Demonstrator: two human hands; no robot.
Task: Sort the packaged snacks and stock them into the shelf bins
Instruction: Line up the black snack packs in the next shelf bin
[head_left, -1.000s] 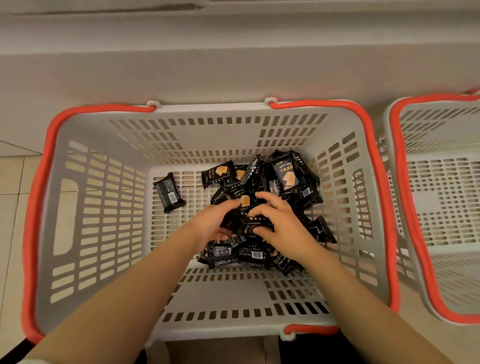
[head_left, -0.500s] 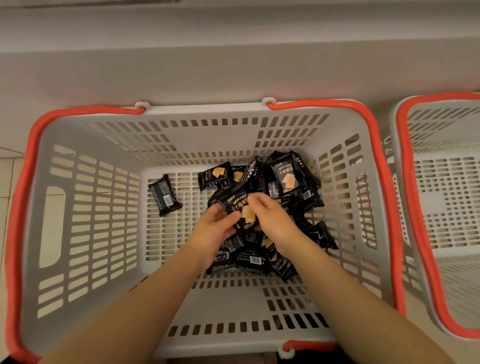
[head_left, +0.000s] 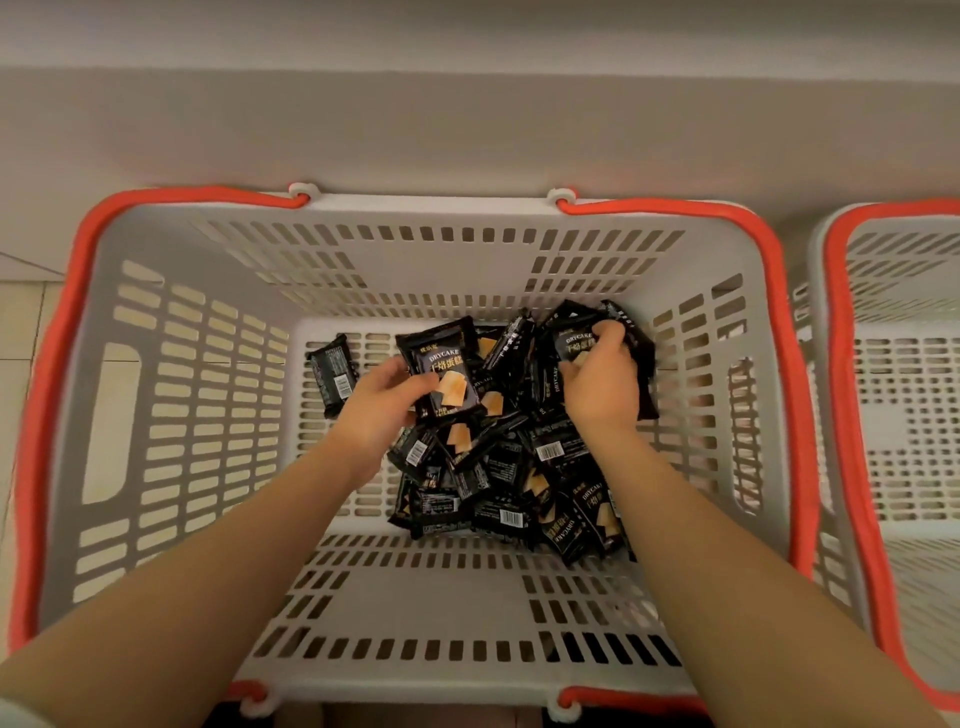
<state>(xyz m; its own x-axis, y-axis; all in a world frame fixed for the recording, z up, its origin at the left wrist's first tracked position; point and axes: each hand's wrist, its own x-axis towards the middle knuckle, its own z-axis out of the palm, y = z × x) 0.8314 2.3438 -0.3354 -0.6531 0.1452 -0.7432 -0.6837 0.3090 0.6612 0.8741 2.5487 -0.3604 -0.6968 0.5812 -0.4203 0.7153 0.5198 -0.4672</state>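
Head view: left hand (head_left: 382, 402) is pinching a black "DRYCAKE" packet (head_left: 441, 366) above the pile (head_left: 498, 467) in a grey, orange-rimmed basket (head_left: 208, 415); right hand (head_left: 602, 384) is gripping another packet (head_left: 574, 340); a second basket (head_left: 904, 415) is standing alongside.

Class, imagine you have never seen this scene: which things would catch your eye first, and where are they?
First, the heap of black snack packs on the floor of the grey basket, right of centre. Next, the two bare hands in it: the left hand holds up a pack, the right hand grips another at the heap's far right. One stray pack lies apart, left.
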